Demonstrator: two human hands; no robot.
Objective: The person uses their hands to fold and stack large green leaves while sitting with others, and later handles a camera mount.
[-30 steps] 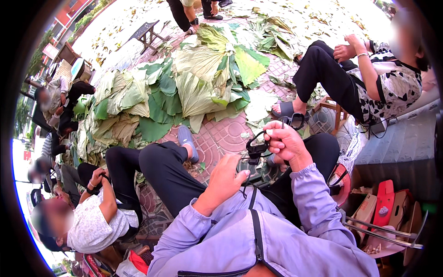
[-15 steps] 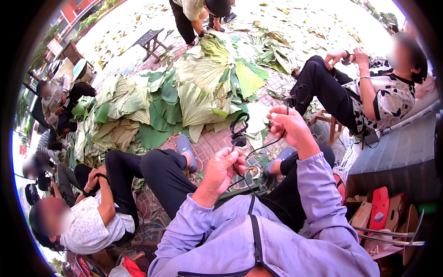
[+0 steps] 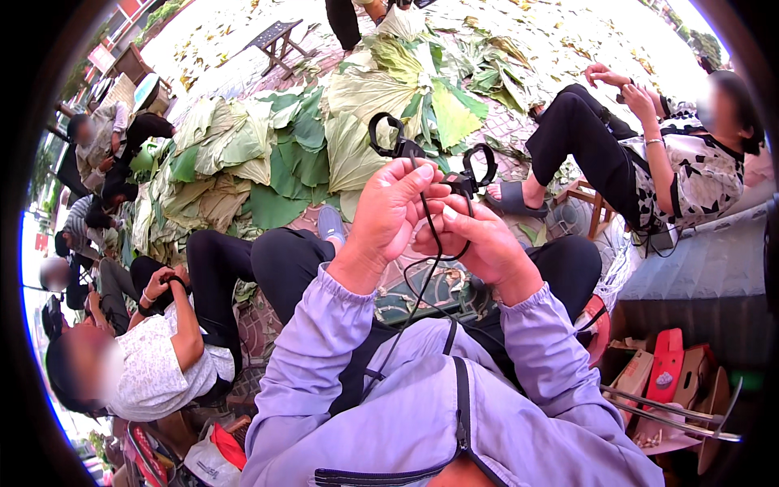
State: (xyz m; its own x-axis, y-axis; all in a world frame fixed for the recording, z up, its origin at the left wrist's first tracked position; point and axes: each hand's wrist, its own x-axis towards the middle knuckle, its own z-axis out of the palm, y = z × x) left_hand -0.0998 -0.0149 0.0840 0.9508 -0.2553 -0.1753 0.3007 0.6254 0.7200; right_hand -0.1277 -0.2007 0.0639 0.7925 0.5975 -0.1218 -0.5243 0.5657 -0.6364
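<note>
My left hand [image 3: 388, 213] is closed, thumb against fingers, on the cable just below a small black box with an open black wristband [image 3: 398, 140]. Close on its right, my right hand [image 3: 483, 241] pinches the cable beneath a second black wristband [image 3: 480, 165] with a similar box. Both bands stand upright above the fingers, their loops open. The fingers of the two hands nearly meet. Thin black cables [image 3: 412, 307] loop down from the hands toward my lap. My fingers partly hide the cable ends.
Large green and pale lotus-like leaves [image 3: 300, 154] lie piled ahead of my knees. Seated people flank me left and right. A folding stool [image 3: 274, 39] stands beyond the pile. At lower right are metal tongs [image 3: 673, 412] and cardboard boxes [image 3: 633, 380], beside a grey-covered surface [image 3: 690, 272].
My hands have come together; the left rose with its band and the right moved left and down. Both bands now stand above the fingers. The bending person far ahead is mostly out of view.
</note>
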